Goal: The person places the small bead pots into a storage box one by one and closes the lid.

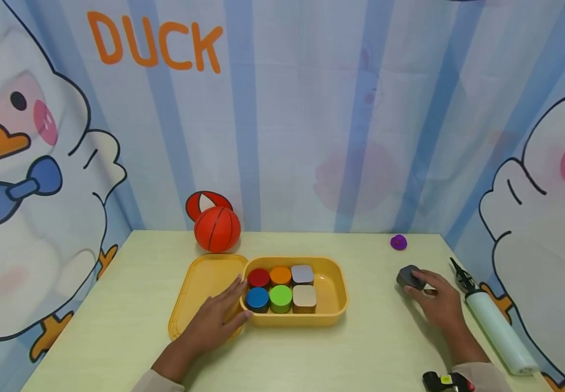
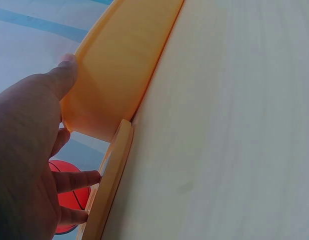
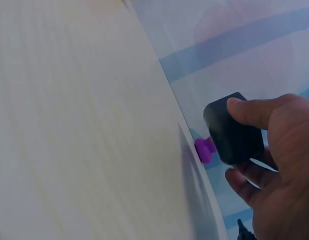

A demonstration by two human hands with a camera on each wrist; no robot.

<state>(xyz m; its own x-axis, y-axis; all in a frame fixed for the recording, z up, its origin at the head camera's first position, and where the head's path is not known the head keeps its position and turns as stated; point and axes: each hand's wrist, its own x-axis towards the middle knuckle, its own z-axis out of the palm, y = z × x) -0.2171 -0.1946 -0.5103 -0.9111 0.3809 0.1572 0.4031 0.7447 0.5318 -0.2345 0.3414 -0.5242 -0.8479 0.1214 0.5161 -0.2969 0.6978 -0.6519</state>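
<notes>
Between its thumb and fingers, my right hand (image 1: 437, 300) pinches a dark grey block with rounded corners (image 3: 232, 129), raised above the table. My left hand (image 1: 217, 316) has its fingers extended at the left end of a yellow box (image 1: 330, 294), with the thumb at its near left corner. Inside the box sit round pieces with a red top (image 1: 259, 277), orange top (image 1: 280, 275), blue top (image 1: 257, 299) and green top (image 1: 281, 298), plus a grey square block (image 1: 302, 274) and a beige one (image 1: 304, 299). A yellow lid (image 1: 214, 272) lies partly under the left hand.
A red ball (image 1: 217, 230) stands behind the lid, with a red ring-shaped piece (image 1: 194, 206) by it. A small purple object (image 1: 398, 242) lies at the back right. Along the right edge rests a pale green pump (image 1: 500, 332) with a black nozzle. A printed curtain (image 1: 292, 109) backs the table.
</notes>
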